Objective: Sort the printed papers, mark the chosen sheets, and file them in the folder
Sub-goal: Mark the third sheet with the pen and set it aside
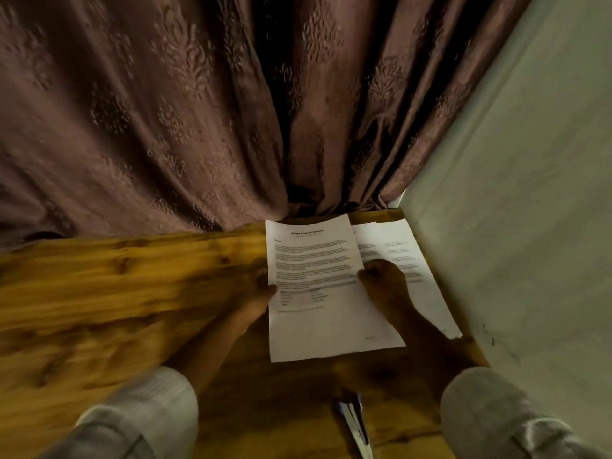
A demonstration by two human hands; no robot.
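Observation:
A printed sheet [318,293] with a title and paragraphs of text is held over the wooden table [116,293]. My left hand [256,293] pinches its left edge. My right hand [384,283] grips its right edge with curled fingers. Under and to the right of it lie more printed papers [410,256], close to the wall. Near the front edge of the table lie pens [354,422], blue and white, blurred. No folder is in view.
A brown patterned curtain [165,111] hangs behind the table's far edge. A pale wall [530,193] borders the table on the right. Bare wood stretches to the left of the papers.

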